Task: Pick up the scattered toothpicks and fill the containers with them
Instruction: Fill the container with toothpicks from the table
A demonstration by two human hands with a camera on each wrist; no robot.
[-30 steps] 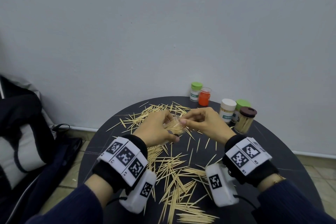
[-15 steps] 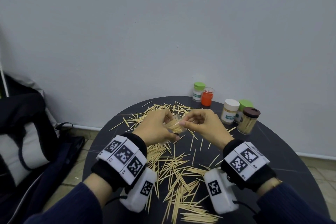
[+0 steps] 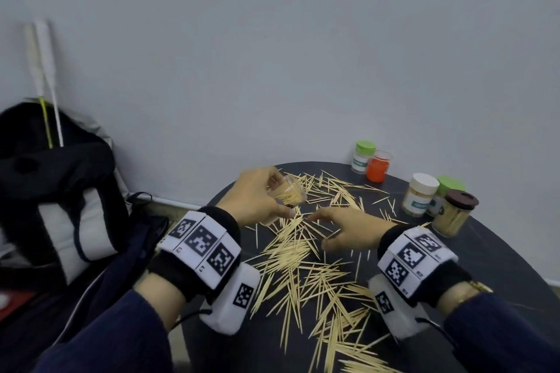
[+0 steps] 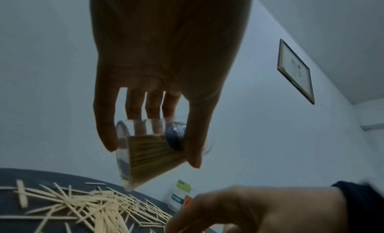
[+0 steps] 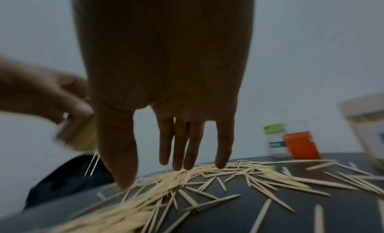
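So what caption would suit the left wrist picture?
Left hand grips a tilted clear container of toothpicks above the scattered toothpicks.

Plain indoor room, likely a home or small office corner; exact type unclear. Bare pale painted wall fills the upper frame, baseboard along its foot, tiled floor at far right edge. Small round dark table pushed near the wall. Dark bag with pale panel on the floor at left, white rods leaning in the upper left. Framed picture hangs on the wall, right side of left wrist view.
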